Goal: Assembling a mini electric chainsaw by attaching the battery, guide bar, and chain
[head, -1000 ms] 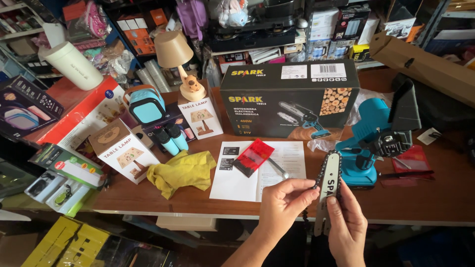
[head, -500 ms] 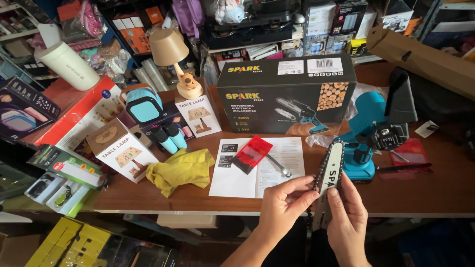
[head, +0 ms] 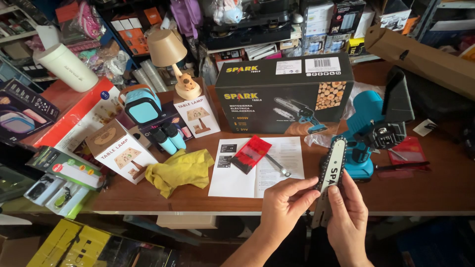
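Over the near table edge [head: 198, 205], the left hand [head: 284, 207] and right hand [head: 346, 217] both pinch a chainsaw guide bar [head: 330, 173], fingers closed around it, tilted almost upright. Its lower end is hidden behind the right hand, and the blue saw body [head: 363, 133] behind is partly covered.

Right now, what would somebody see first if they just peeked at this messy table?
Probably both hands, the left hand and right hand, holding a white chainsaw bar with its chain at the table's front edge. Behind it lies a bright blue mini chainsaw body, and a big black box stands in the middle.
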